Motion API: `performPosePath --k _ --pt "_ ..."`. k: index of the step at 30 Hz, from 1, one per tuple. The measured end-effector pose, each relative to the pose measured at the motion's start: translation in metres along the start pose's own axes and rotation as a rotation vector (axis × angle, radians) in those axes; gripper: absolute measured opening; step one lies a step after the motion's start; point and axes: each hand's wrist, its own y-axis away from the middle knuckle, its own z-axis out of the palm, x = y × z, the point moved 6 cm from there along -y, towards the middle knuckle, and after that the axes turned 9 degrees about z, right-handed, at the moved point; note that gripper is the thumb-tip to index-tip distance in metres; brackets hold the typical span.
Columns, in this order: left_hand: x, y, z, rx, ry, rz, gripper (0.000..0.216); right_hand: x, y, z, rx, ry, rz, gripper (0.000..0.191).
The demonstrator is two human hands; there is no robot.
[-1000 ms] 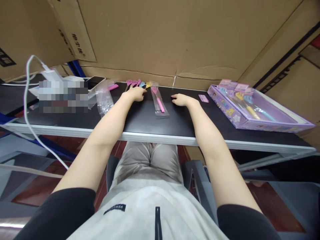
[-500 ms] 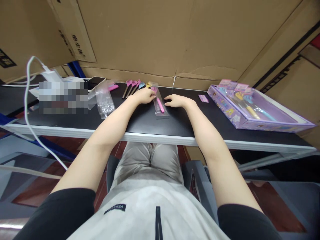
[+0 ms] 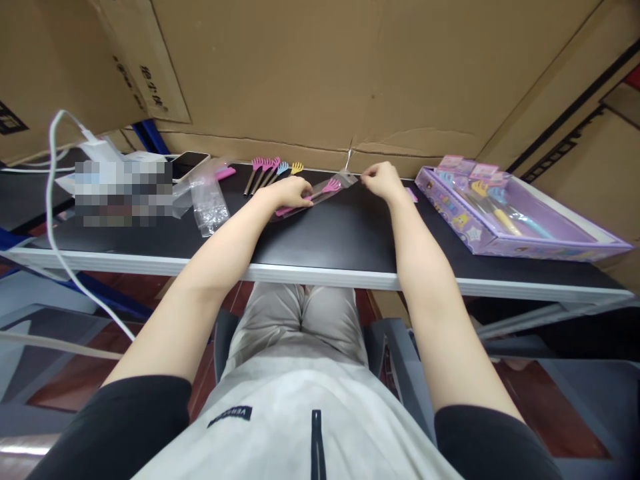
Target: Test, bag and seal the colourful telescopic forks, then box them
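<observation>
A clear plastic sleeve [image 3: 320,193] with a pink claw-shaped scratcher inside lies crosswise on the black table [image 3: 340,233]. My left hand [image 3: 287,192] rests on its handle end with fingers curled over it. My right hand [image 3: 381,179] pinches the sleeve's open end near the cardboard wall. Behind my left hand lie several loose scratchers [image 3: 273,168] in pink, blue and yellow.
A pile of empty clear sleeves [image 3: 207,197] and a phone [image 3: 187,161] lie at the left, beside a white charger with its cable [image 3: 53,200]. A purple display box [image 3: 505,217] with more scratchers stands at the right. Cardboard boxes [image 3: 350,73] wall the back.
The bagged scratcher has been turned from lengthwise to crosswise. My right hand moved back and right to the sleeve's end; my left hand came onto the handle end.
</observation>
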Motion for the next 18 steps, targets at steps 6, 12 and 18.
performPosePath --k 6,12,18 --pt "-0.003 0.008 -0.005 -0.08 0.023 -0.086 0.054 0.09 -0.014 -0.021 0.3 -0.078 0.485 0.044" --pt "-0.008 0.017 -0.011 -0.129 0.024 -0.142 0.057 0.121 -0.005 -0.01 0.285 -0.03 0.696 0.053" --pt "-0.014 0.022 -0.014 -0.169 -0.004 -0.171 0.052 0.125 -0.008 -0.003 0.281 -0.047 0.719 0.056"
